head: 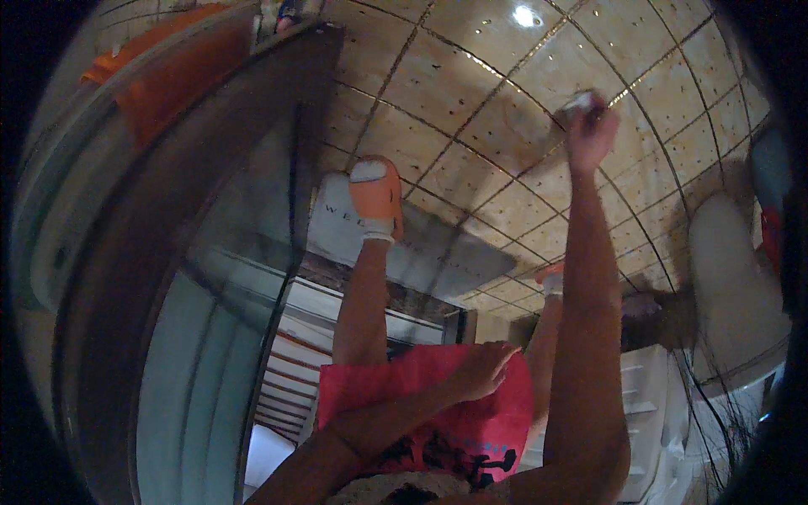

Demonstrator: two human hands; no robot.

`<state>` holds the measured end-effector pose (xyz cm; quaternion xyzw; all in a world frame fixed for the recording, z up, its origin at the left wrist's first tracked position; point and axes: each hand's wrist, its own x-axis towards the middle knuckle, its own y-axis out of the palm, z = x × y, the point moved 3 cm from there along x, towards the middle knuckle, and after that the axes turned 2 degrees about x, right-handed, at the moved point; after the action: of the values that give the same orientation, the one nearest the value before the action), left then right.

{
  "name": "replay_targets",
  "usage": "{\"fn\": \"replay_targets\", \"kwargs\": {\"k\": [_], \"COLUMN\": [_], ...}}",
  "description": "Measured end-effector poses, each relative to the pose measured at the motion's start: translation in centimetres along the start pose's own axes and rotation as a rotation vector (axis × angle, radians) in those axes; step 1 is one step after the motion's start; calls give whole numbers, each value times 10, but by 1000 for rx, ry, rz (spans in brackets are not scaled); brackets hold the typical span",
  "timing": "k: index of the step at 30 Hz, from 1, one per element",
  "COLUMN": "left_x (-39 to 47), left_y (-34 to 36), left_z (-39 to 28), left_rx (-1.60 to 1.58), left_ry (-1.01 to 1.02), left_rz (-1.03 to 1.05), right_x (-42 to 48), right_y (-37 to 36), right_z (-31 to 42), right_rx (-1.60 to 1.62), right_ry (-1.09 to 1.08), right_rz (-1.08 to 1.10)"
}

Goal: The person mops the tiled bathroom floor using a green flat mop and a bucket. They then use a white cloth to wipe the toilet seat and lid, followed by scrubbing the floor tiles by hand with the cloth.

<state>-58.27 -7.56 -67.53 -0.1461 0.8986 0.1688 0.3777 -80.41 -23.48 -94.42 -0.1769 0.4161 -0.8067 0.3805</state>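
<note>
My right hand (593,136) reaches far forward, low over the tiled floor (505,120). It is closed around a small white and dark object (582,104), too blurred to name. My left hand (483,375) lies across my lap against a pink printed garment (423,385). Its fingers are bent near the cloth's edge, and whether they pinch the cloth is unclear. Dark specks are scattered over the beige tiles, and light glints along the grout lines. An orange slipper (377,199) on one foot stands on a grey mat (416,246) that bears writing.
A dark-framed glass door (252,164) stands along the left. Beyond it an orange cloth (183,82) hangs over a pale curved rim. The other orange slipper (548,273) is partly behind my right arm. At right are a pale rounded object (726,278) and a white plastic unit (644,404).
</note>
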Motion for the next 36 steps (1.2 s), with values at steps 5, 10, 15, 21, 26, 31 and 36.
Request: {"fn": "replay_targets", "kwargs": {"k": [5,10,15,21,26,31,36], "left_x": [1,2,4,8,13,15,22], "left_y": [-3,6,21,34,31,28,26], "left_z": [-1,7,14,10,9,4,-3], "left_rx": [-16,29,18,7,28,4,21], "left_ry": [23,-88,-33,2,-39,-39,-42], "left_rz": [-15,33,-8,-17,37,28,27], "right_x": [48,6,-39,-17,37,89,21], "right_y": [18,42,18,-41,-70,-23,51], "right_z": [0,55,43,-49,-107,-67,30], "right_rx": [62,86,49,1107,403,98,-9], "right_ry": [199,-312,-265,608,543,407,-39], "right_rz": [-264,160,352,147,-232,-172,326]}}
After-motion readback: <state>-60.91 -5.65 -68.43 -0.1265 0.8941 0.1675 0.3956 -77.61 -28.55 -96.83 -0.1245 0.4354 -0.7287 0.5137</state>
